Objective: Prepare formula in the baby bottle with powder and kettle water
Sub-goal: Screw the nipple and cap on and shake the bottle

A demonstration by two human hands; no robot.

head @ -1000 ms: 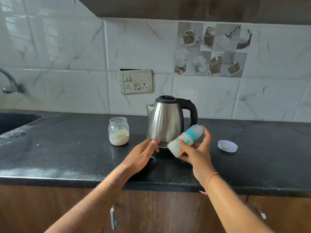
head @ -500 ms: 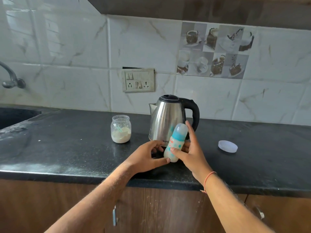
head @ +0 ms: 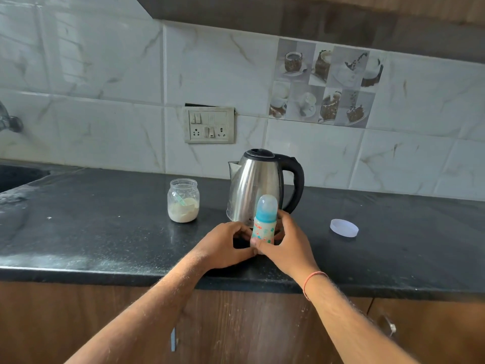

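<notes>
Item one: we record a black speckled stone surface (head: 105, 237) running the width of the view, dusted pale along its front edge, over brown wooden cabinet doors (head: 249, 324).

Item two: a small baby bottle with a teal collar, clear domed cap and printed pale body (head: 264, 222) stands upright near the front of the surface, directly before the kettle. The right hand (head: 286, 245) wraps its grip around the bottle's lower body, thumb across the front. The left hand (head: 225, 245) has fingers curled against the bottle's left side at the base; we cannot tell for certain whether they clasp the bottle or only touch it.

Item three: a stainless steel electric kettle with black lid and black handle (head: 258, 190), lid closed, spout to the left, handle to the right, just behind the bottle.

Item four: a clear glass jar holding white powder and a pale green scoop (head: 183, 200), lidless, left of the kettle and apart from it.

Item five: a round translucent white lid (head: 344, 227) lying flat on the surface, well to the right of the hands.

Item six, the room: white marble-veined wall tiles (head: 105, 101), a cream switch and socket plate (head: 209, 125) above the kettle, a decorative tile panel picturing cups and desserts (head: 325, 85), a metal tap (head: 9, 122) at far left above a dark sink basin (head: 15, 177).
</notes>
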